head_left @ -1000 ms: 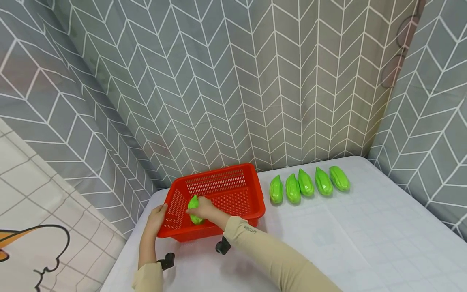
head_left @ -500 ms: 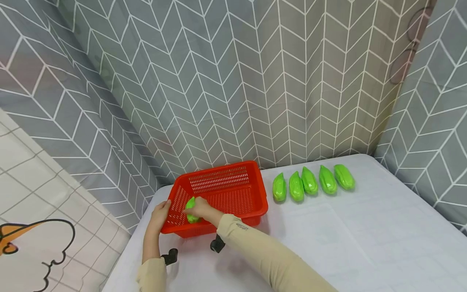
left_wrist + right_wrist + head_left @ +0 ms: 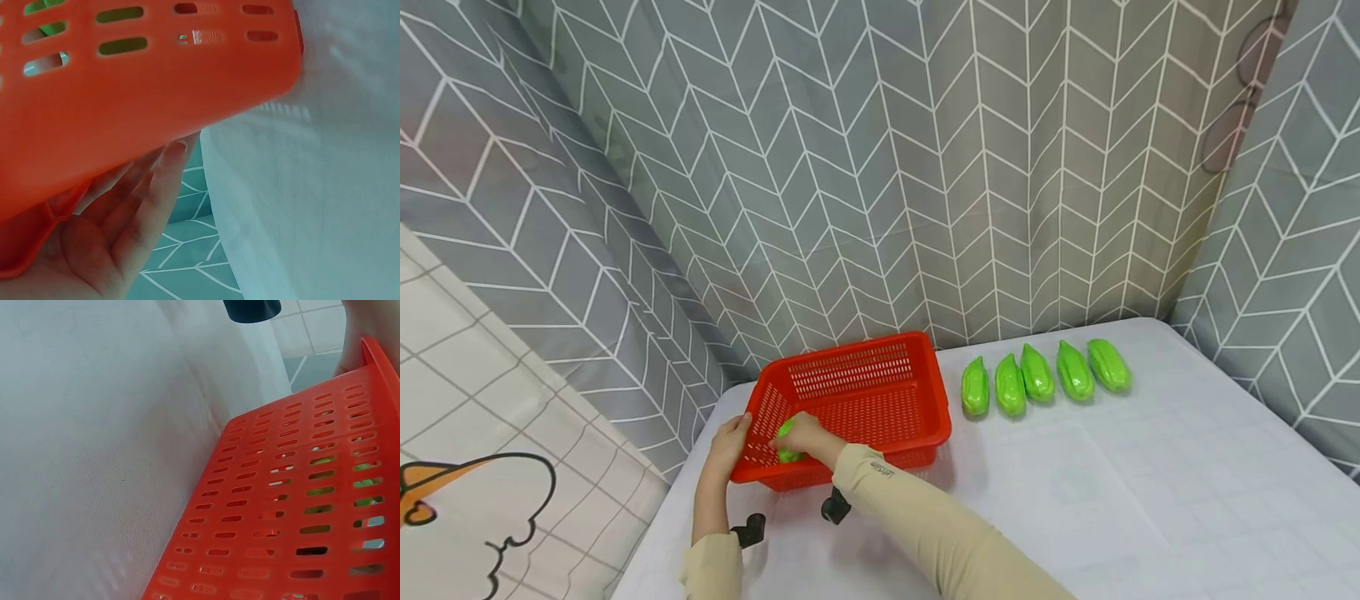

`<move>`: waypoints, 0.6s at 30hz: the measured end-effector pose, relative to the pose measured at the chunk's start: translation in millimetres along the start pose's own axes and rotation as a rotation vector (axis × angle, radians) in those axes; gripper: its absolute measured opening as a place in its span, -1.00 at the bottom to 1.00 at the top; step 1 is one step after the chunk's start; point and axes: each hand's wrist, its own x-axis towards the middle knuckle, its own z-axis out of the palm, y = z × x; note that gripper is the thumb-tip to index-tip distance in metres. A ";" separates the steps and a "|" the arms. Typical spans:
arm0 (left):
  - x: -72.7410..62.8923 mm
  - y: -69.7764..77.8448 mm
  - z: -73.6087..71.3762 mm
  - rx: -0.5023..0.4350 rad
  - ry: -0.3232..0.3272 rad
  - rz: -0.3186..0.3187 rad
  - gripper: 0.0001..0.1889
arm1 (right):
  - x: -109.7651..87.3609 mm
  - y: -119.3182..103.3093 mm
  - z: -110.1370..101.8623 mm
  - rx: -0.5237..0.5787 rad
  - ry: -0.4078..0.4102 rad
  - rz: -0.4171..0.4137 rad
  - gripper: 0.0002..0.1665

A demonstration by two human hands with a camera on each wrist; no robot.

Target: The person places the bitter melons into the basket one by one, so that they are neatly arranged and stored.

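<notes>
A red perforated plastic basket (image 3: 880, 412) stands on the table. My left hand (image 3: 728, 442) grips its left rim; in the left wrist view the left hand's fingers (image 3: 156, 194) lie under the rim, along the outside of the wall. Inside the basket, by its left end, my right hand (image 3: 811, 437) holds a glossy green pod-shaped vegetable (image 3: 787, 453), partly covered by the hand. In the right wrist view, bits of green (image 3: 367, 482) show through the slots of the basket wall, which hides the right hand.
Several similar green pods (image 3: 1037, 375) lie in a row right of the basket on the white-covered table (image 3: 1075, 483). A grey patterned curtain (image 3: 895, 167) hangs behind the basket. Black wrist cameras (image 3: 750, 530) sit below both hands.
My right hand has moved slightly left and lower in the basket with the green pod, which has shifted towards the left end. My left hand stays on the rim.
</notes>
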 end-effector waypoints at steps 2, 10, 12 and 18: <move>0.2 -0.5 0.0 0.001 0.002 0.000 -0.41 | 1.2 -0.5 1.6 -0.012 0.009 0.017 -0.55; 1.2 0.2 -0.7 -0.003 0.008 0.000 -0.40 | 6.5 0.2 3.4 0.011 0.000 0.043 -0.57; 0.7 0.7 -0.8 -0.005 0.011 -0.002 -0.40 | 8.3 1.2 3.8 0.030 -0.009 0.045 -0.57; -0.4 1.6 -0.2 -0.005 0.013 -0.006 -0.41 | 13.3 5.2 5.5 0.085 -0.032 0.057 -0.55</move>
